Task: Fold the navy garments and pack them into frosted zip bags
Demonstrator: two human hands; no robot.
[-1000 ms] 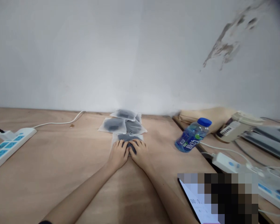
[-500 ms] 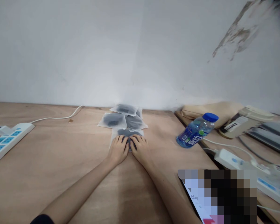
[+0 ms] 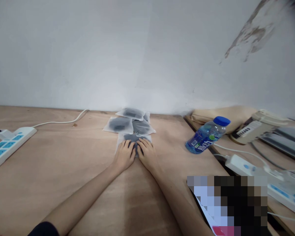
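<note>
- Left hand point(image 3: 124, 156) flat, palm down, on near edge of frosted translucent plastic pouch w/ dark item inside point(image 3: 133, 141), mid-desk, well short of wall.
- Right hand point(image 3: 147, 154) flat beside it, thumbs nearly touching at pouch centre line.
- Fingers point(image 3: 127, 146) of both hands stretched fwd, slightly spread, pressed on top of pouch; not curled round it, nothing pinched.
- Pouch lying flat on light brown plywood desk point(image 3: 64, 170), nearest of a small cluster.
- Behind it, touching/overlapping: three more frosted pouches w/ dark contents point(image 3: 130, 123), loosely piled toward white wall point(image 3: 113, 49).
- Far left: white power strip w/ blue sockets point(image 3: 7, 144), white cable point(image 3: 61, 122) running back toward wall.
- Right of hands, apart from them: clear blue-tinted plastic water bottle w/ blue cap point(image 3: 206, 135), seen tilted, at desk's right edge.
- Beyond bottle: beige folded cloth bag point(image 3: 211, 114), cream handheld device w/ label point(image 3: 255, 126), second white power strip point(image 3: 245, 165) w/ cords.
- Bottom right: blurred-out patch over a flat item; contents not readable.
- Dark sleeve edge point(image 3: 43, 228) at bottom left on left forearm.
</note>
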